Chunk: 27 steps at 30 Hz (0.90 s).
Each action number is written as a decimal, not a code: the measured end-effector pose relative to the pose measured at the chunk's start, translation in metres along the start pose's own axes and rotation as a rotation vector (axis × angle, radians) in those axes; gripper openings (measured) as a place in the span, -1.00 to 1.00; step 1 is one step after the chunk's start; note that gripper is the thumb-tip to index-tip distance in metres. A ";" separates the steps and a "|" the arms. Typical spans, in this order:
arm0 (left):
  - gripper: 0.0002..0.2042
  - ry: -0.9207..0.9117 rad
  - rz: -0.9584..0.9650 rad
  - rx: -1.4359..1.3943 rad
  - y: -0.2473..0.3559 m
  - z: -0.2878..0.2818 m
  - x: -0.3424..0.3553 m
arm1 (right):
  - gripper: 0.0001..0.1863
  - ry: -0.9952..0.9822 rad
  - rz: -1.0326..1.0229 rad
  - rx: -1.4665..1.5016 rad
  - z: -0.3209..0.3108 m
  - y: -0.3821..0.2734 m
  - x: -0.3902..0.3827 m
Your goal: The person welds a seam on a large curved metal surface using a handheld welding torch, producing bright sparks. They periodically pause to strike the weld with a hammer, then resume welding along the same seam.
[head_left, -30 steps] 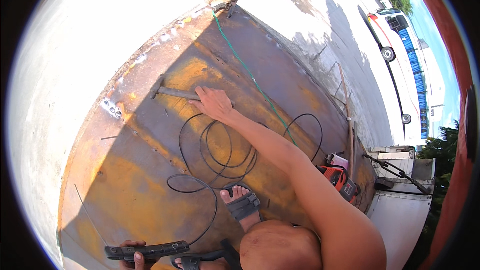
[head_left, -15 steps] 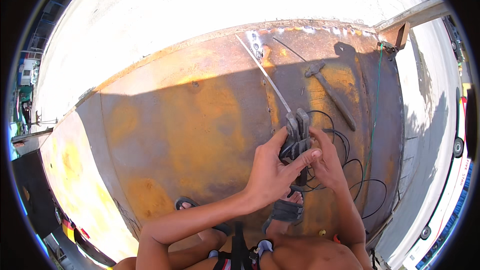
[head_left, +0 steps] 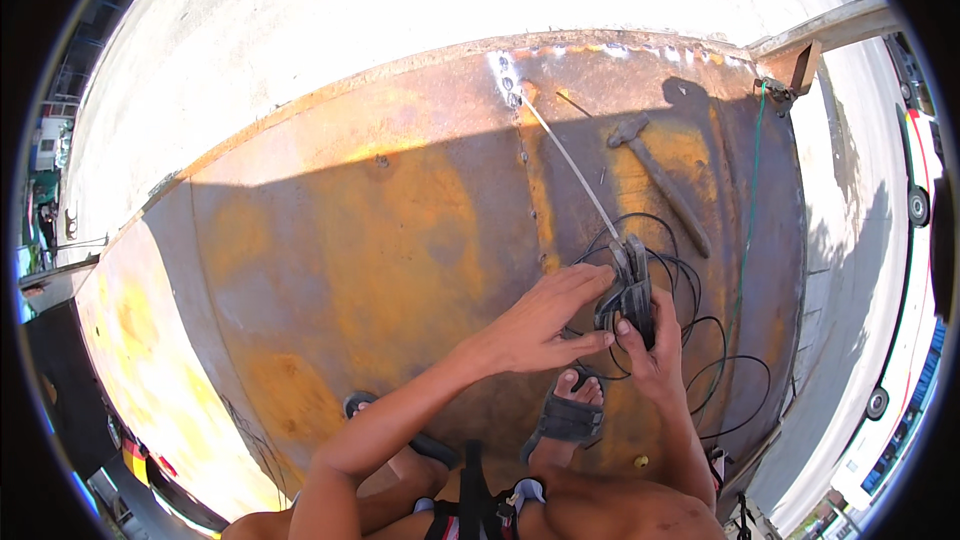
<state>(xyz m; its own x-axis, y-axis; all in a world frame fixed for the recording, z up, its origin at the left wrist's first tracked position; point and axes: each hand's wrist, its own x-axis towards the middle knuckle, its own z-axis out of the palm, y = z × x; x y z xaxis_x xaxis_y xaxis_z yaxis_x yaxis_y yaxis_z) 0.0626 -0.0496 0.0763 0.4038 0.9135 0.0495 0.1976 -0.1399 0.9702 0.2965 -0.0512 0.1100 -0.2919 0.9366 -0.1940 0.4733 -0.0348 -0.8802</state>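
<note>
My right hand (head_left: 654,365) is wrapped round a black welding electrode holder (head_left: 628,300), thumb along its near side. A thin pale welding rod (head_left: 572,166) sticks out of the holder's jaws, slanting up and left. Its far end appears close to the whitened weld spots (head_left: 506,80) on the rusty steel plate (head_left: 390,270); whether it touches cannot be told. To the left of the holder is my left hand (head_left: 545,318), its fingers stretched out and its thumb apart. The fingertips reach the holder's side without closing round it.
A hammer (head_left: 660,186) lies on the plate beyond the holder. Black cable (head_left: 722,350) loops at the right, and a green cord (head_left: 752,210) runs along the right side. My sandalled foot (head_left: 570,415) stands on the plate. A metal post (head_left: 825,28) juts out at the far right corner.
The holder and rod have moved right and slightly nearer to me, and the rod's far end has shifted right. My left hand has loosened from the holder and spread its fingers.
</note>
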 end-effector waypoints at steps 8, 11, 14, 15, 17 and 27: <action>-0.06 0.114 -0.407 0.178 -0.058 -0.004 0.002 | -0.31 0.108 -0.113 -0.003 0.055 0.005 0.041; 0.02 0.089 -0.595 0.225 -0.067 -0.006 0.009 | -0.19 0.053 0.063 0.044 0.064 -0.006 0.041; 0.05 0.096 -0.638 0.243 -0.071 -0.004 0.010 | -0.12 0.141 0.006 0.027 0.075 0.008 0.045; 0.05 0.108 -0.635 0.230 -0.071 -0.004 0.009 | -0.15 0.121 0.004 -0.001 0.072 0.008 0.045; 0.01 0.088 -0.647 0.235 -0.071 -0.001 0.009 | -0.19 0.079 -0.003 -0.053 0.065 0.005 0.044; -0.08 0.044 -0.617 0.202 -0.080 -0.002 0.021 | -0.28 0.050 0.031 -0.076 0.052 0.000 0.052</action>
<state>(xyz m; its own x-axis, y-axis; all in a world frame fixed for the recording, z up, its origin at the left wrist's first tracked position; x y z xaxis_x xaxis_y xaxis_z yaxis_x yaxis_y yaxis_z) 0.0536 -0.0181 -0.0002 0.1267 0.8633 -0.4885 0.5474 0.3498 0.7602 0.2377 -0.0203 0.0775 -0.2356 0.9517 -0.1971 0.5435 -0.0391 -0.8385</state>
